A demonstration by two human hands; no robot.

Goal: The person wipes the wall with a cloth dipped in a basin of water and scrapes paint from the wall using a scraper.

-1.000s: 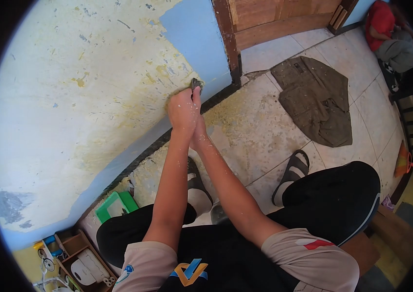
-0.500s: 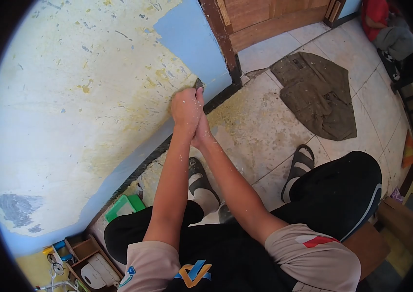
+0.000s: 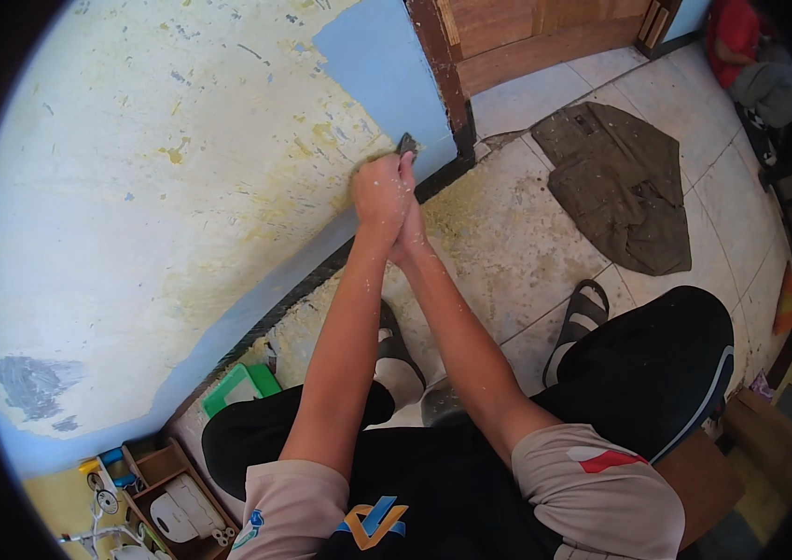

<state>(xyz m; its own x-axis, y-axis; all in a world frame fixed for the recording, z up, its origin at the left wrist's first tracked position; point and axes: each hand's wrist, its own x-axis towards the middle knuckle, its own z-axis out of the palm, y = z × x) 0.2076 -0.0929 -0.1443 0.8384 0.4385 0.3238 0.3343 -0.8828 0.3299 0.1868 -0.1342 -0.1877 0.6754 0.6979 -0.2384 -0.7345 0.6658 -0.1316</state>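
Observation:
Both my hands are stretched forward, low against the wall, where pale patches meet remaining blue paint. My left hand is closed around the handle of a scraper, which it mostly hides. Pressed against it from the right, my right hand is closed on the same tool. The scraper's dark blade sticks out past my fingers and touches the wall at the edge of the blue paint. Small pale flakes cling to my hands and forearms.
Paint crumbs cover the tiled floor beside the wall. A brown cloth garment lies there. A wooden door stands ahead. Near my left leg are a green tray and a wooden box. Another person sits far right.
My hands and the scraper have shifted slightly up and to the right along the wall in the picture. The view has also moved a little.

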